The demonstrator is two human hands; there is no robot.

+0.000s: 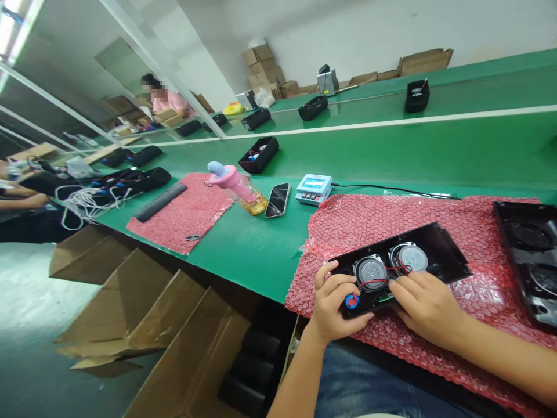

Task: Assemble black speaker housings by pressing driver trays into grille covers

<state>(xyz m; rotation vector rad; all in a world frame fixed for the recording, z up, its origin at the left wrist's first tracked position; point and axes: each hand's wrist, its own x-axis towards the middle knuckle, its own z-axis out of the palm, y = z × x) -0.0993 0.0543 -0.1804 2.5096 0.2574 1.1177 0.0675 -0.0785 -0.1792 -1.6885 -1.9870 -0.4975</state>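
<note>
A black speaker housing [439,249] lies open on red bubble wrap [365,217] at the near edge of the green bench. Inside it sit two round speaker drivers [371,270] joined by red and black wires. My left hand [333,310] grips the housing's left end, thumb beside a small blue and red part [351,301]. My right hand [429,305] rests on the housing's front edge, its fingers bent over the wires and a small green board near the drivers.
A second open black housing [528,255] lies at the right. A blue meter [313,188], a phone [277,200] and a pink bottle [237,186] lie on the bench. More black housings stand along the bench. Cardboard sheets [143,325] lean below. Other people work at the far left.
</note>
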